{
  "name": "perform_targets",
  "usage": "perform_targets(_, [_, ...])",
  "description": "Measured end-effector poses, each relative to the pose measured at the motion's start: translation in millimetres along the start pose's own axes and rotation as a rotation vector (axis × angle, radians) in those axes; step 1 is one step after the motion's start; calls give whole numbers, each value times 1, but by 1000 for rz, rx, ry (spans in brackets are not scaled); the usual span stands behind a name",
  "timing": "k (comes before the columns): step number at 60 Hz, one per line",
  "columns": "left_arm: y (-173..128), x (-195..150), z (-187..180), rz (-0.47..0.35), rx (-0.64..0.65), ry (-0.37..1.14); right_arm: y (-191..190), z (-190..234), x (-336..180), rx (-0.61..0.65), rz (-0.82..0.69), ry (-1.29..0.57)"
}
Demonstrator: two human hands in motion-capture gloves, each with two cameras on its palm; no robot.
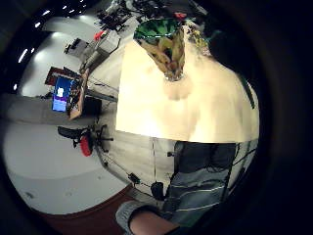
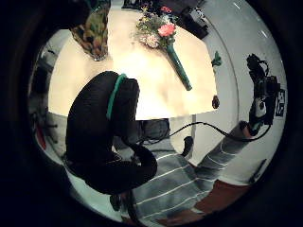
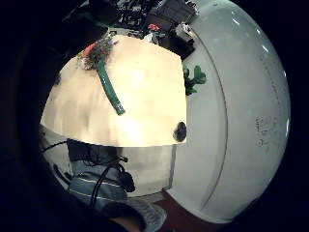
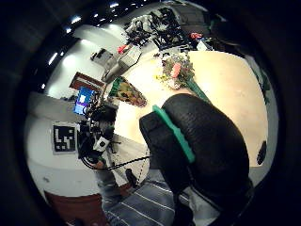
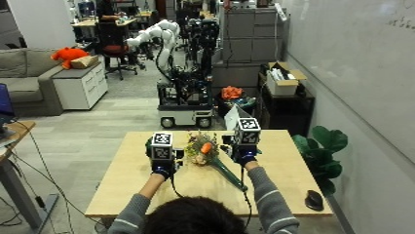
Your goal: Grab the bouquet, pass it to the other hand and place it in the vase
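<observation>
The bouquet (image 5: 207,152) lies flat on the table (image 5: 123,187), flower heads toward the far edge and its green wrapped stem (image 5: 228,174) slanting back toward the person's right. Neither hand touches it.

The left hand (image 5: 163,165) hangs above the table just left of the flowers; the right hand (image 5: 244,154) hangs just right of them, over the stem's upper part. Both hands are raised with palms toward the person. In the left thumb side palm view a gloved thumb (image 2: 102,137) curls loosely across the picture and grips nothing; the right thumb side palm view shows the same of the right thumb (image 4: 197,141). The other fingers are out of sight, so the hands seem relaxed rather than clenched.

The vase (image 1: 164,46) stands upright on the table, its green rim wide and its body mottled. In the outside view the left hand hides it. It stands apart from the bouquet, on the left side.

A dark mouse (image 5: 313,200) sits at the table's near right corner.
</observation>
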State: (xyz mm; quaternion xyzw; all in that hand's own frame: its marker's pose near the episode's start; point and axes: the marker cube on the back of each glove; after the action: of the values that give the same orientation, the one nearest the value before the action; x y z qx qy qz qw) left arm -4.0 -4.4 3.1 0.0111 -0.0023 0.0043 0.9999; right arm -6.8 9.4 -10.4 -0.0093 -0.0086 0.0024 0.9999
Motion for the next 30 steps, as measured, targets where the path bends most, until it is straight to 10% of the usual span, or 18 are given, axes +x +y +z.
perform_targets(30, [-5,3,6,23,27,68,8,-18,-4,-140,74,59])
